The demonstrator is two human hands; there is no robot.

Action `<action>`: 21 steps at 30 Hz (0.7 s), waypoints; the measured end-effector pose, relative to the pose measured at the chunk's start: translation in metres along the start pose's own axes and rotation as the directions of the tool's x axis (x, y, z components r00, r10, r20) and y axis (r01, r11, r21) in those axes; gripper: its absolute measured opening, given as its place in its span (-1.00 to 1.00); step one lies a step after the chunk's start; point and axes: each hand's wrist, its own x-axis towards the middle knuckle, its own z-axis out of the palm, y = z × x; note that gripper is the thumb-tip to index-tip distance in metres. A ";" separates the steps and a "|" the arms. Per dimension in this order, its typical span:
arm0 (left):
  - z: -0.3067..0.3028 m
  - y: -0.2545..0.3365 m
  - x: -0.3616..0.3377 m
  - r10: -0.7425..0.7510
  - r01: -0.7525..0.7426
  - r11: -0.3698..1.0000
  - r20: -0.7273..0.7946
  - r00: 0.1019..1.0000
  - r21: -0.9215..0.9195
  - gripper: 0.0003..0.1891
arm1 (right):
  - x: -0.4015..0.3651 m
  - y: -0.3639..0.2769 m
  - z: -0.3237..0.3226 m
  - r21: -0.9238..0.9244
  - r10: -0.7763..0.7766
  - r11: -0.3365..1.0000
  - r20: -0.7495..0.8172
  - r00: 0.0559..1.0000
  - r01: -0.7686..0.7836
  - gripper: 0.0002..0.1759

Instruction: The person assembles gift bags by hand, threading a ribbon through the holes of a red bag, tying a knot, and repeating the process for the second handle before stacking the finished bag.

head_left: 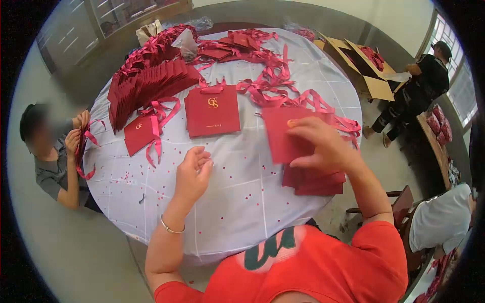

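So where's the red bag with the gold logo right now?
Head view: the red bag lies flat on the table, just beyond the left hand, between a smaller ribboned bag on its left and the pile under the right hand.

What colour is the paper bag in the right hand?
Dark red. The right hand holds the paper bag, clearest in the head view.

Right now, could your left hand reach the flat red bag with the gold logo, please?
Probably yes: the left hand is empty and close to the red bag, with only bare tablecloth between them.
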 end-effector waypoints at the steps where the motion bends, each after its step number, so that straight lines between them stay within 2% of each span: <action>1: 0.004 0.001 -0.001 0.024 -0.029 0.997 -0.067 0.997 -0.076 -0.63 | 0.006 -0.015 0.003 0.051 -0.066 0.997 0.053 0.996 0.063 -0.32; 2: 0.007 0.002 0.000 0.047 -0.067 0.986 -0.131 0.990 -0.151 -0.68 | 0.010 -0.030 0.008 0.099 -0.129 0.988 0.099 0.987 0.119 -0.32; 4: 0.006 0.010 -0.002 0.098 -0.119 0.979 -0.135 0.986 -0.163 -0.71 | 0.010 -0.046 0.041 0.180 -0.368 0.923 0.143 0.919 0.341 -0.33; 5: 0.004 0.015 -0.003 0.137 -0.163 0.972 -0.154 0.979 -0.172 -0.73 | 0.013 -0.061 0.046 0.256 -0.429 0.891 0.205 0.880 0.375 -0.34; 6: 0.003 0.019 -0.004 0.147 -0.165 0.976 -0.134 0.980 -0.139 -0.75 | 0.009 -0.069 0.063 0.247 -0.489 0.863 0.195 0.850 0.440 -0.34; 8: -0.001 0.023 -0.006 0.151 -0.151 0.989 -0.001 0.989 -0.007 -0.75 | 0.010 -0.085 0.080 0.280 -0.576 0.810 0.223 0.786 0.515 -0.33; 9: 0.002 0.021 -0.008 0.128 -0.127 0.992 0.050 0.991 -0.012 -0.77 | 0.010 -0.089 0.091 0.293 -0.607 0.787 0.209 0.766 0.544 -0.34; 11: 0.005 0.025 -0.013 0.187 -0.201 0.977 0.166 0.968 0.072 -0.79 | 0.010 -0.094 0.104 0.270 -0.612 0.784 0.191 0.767 0.559 -0.35; 13: 0.011 0.028 -0.016 0.240 -0.253 0.965 0.158 0.958 0.066 -0.82 | 0.010 -0.096 0.108 0.248 -0.620 0.779 0.173 0.765 0.576 -0.35; 15: 0.012 0.036 -0.018 0.355 -0.386 0.887 0.161 0.921 0.253 -0.84 | 0.008 -0.096 0.109 0.243 -0.603 0.793 0.183 0.777 0.558 -0.36; 19: 0.016 0.037 -0.023 0.396 -0.408 0.878 0.097 0.913 0.251 -0.84 | 0.004 -0.097 0.111 0.229 -0.577 0.812 0.183 0.796 0.537 -0.34; 21: 0.020 0.038 -0.026 0.323 -0.317 0.924 0.006 0.946 0.214 -0.80 | 0.003 -0.096 0.116 0.269 -0.545 0.823 0.121 0.830 0.501 -0.32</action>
